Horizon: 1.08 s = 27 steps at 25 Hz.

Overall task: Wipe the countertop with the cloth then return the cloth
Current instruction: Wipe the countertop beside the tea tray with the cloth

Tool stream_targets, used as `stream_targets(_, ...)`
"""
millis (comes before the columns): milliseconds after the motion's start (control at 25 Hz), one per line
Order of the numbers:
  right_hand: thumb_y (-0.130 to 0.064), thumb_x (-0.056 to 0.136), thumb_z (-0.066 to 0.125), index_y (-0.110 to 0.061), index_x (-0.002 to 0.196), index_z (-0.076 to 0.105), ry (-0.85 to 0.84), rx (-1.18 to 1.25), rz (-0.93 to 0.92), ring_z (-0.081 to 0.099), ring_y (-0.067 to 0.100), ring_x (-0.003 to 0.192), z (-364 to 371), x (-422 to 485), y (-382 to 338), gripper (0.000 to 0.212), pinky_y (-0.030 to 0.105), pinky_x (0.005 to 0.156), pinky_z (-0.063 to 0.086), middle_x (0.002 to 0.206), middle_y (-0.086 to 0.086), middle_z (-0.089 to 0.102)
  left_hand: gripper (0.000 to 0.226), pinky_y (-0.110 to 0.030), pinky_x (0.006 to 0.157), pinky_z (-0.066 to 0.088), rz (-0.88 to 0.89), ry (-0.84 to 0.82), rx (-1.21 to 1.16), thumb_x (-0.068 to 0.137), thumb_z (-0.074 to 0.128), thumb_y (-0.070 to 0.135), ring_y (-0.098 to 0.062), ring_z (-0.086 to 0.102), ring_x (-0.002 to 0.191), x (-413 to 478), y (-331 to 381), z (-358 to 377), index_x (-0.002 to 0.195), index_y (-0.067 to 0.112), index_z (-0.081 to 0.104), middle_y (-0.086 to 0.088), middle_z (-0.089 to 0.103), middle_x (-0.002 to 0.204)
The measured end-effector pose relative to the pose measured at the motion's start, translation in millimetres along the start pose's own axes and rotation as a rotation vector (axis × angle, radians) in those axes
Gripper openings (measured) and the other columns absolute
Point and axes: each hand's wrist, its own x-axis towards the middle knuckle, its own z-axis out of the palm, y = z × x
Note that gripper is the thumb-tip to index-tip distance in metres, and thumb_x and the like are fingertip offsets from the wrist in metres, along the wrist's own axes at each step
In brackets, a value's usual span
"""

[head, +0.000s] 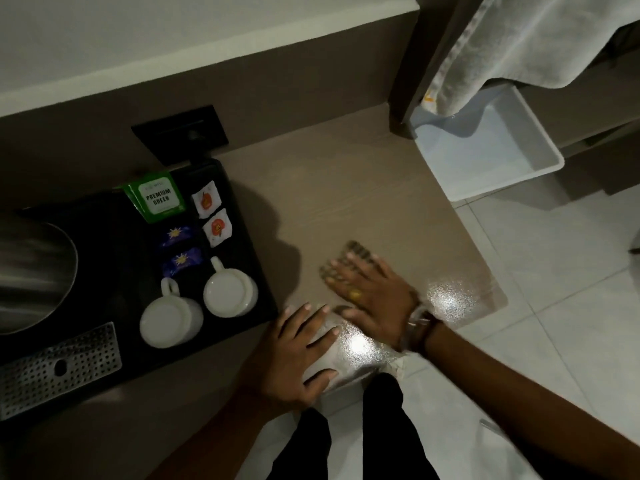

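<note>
Your right hand presses the small dark cloth flat on the countertop, fingers spread; left hand splayed, empty; cloth likely soft, light—pinch an edge.

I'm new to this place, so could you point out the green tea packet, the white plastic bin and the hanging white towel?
green tea packet point(160, 197): head view, label face.
white plastic bin point(498, 147): head view, bare inside floor.
hanging white towel point(519, 39): head view, middle of draped cloth.

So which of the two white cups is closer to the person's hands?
The right-hand cup, beside the tray's right edge; the other cup sits further left, toward the kettle.
</note>
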Motion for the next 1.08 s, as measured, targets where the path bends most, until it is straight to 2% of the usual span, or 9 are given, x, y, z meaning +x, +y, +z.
stream_targets(120, -0.065, 0.103, 0.011, -0.043, 0.162, 0.006, 0.025, 0.068, 0.229, 0.018, 0.025, 0.158, -14, -29, 74, 0.063, 0.046, 0.125, 0.011, 0.170, -0.001, 0.028, 0.065, -0.051, 0.120, 0.021, -0.022, -0.023, 0.036, 0.098, 0.047, 0.063, -0.034, 0.041, 0.149, 2, 2, -1, 0.149, 0.026, 0.058, -0.009, 0.040, 0.165)
stream_targets(200, -0.063, 0.101, 0.007, -0.037, 0.164, 0.012, 0.114, 0.141, 0.529, 0.010, 0.023, 0.160, -41, 28, 111, 0.068, 0.048, 0.129, 0.007, 0.172, -0.001, 0.020, 0.065, -0.050, 0.122, 0.018, -0.019, -0.037, 0.010, 0.100, 0.047, 0.064, -0.034, 0.035, 0.152, 2, -1, -1, 0.152, 0.026, 0.054, -0.008, 0.035, 0.167)
stream_targets(280, -0.064, 0.100, 0.006, -0.030, 0.164, 0.016, 0.162, 0.185, 0.643, 0.005, 0.026, 0.161, -63, 116, 120, 0.073, 0.049, 0.130, 0.004, 0.174, -0.001, 0.013, 0.063, -0.050, 0.126, 0.013, -0.004, -0.020, -0.021, 0.103, 0.046, 0.063, -0.033, 0.027, 0.156, -1, -4, 4, 0.154, 0.027, 0.051, -0.007, 0.030, 0.170)
stream_targets(440, -0.060, 0.104, 0.019, -0.027, 0.164, 0.018, 0.079, 0.109, 0.291, 0.006, 0.029, 0.161, -72, 209, 47, 0.069, 0.050, 0.129, 0.003, 0.173, 0.001, 0.017, 0.062, -0.054, 0.126, 0.015, -0.001, 0.000, -0.097, 0.106, 0.047, 0.062, -0.030, 0.019, 0.159, -6, -3, 11, 0.156, 0.025, 0.048, -0.006, 0.024, 0.173)
stream_targets(600, -0.060, 0.103, 0.017, -0.030, 0.163, 0.023, -0.049, -0.019, -0.178, 0.016, 0.028, 0.159, -27, 89, -4, 0.067, 0.052, 0.126, 0.012, 0.171, 0.001, 0.023, 0.065, -0.055, 0.125, 0.017, -0.017, -0.019, -0.073, 0.103, 0.051, 0.062, -0.034, 0.020, 0.158, -4, -1, 8, 0.156, 0.024, 0.047, -0.009, 0.026, 0.171)
stream_targets(720, -0.061, 0.102, 0.024, -0.034, 0.162, 0.021, -0.043, 0.012, -0.001, 0.020, 0.029, 0.158, -25, 24, 50, 0.066, 0.057, 0.125, 0.018, 0.169, 0.002, 0.029, 0.066, -0.054, 0.126, 0.014, -0.020, 0.018, -0.121, 0.099, 0.058, 0.060, -0.033, 0.022, 0.157, -4, 0, 10, 0.154, 0.024, 0.050, -0.009, 0.029, 0.170)
stream_targets(840, -0.071, 0.100, 0.015, -0.033, 0.164, 0.015, 0.104, 0.137, 0.440, 0.012, 0.028, 0.160, -57, 85, 105, 0.074, 0.055, 0.128, 0.011, 0.172, 0.001, 0.022, 0.067, -0.053, 0.127, 0.011, -0.018, 0.034, -0.125, 0.100, 0.057, 0.061, -0.034, 0.020, 0.157, -2, -4, 11, 0.155, 0.024, 0.047, -0.009, 0.026, 0.171)
stream_targets(920, -0.074, 0.097, 0.013, -0.029, 0.164, 0.017, 0.150, 0.229, 0.582, 0.008, 0.029, 0.160, -77, 155, 113, 0.080, 0.054, 0.129, 0.005, 0.173, 0.002, 0.016, 0.069, -0.053, 0.127, 0.009, -0.019, 0.048, -0.135, 0.101, 0.056, 0.062, -0.033, 0.020, 0.158, -3, -3, 16, 0.158, 0.025, 0.043, -0.009, 0.025, 0.172)
stream_targets(1080, -0.063, 0.102, 0.024, -0.029, 0.164, 0.021, 0.076, 0.151, 0.346, 0.006, 0.032, 0.160, -73, 215, 36, 0.070, 0.053, 0.128, 0.003, 0.173, 0.002, 0.018, 0.068, -0.054, 0.126, 0.011, 0.012, 0.037, -0.111, 0.103, 0.053, 0.061, -0.035, 0.021, 0.157, -4, -5, 14, 0.158, 0.023, 0.045, -0.009, 0.025, 0.172)
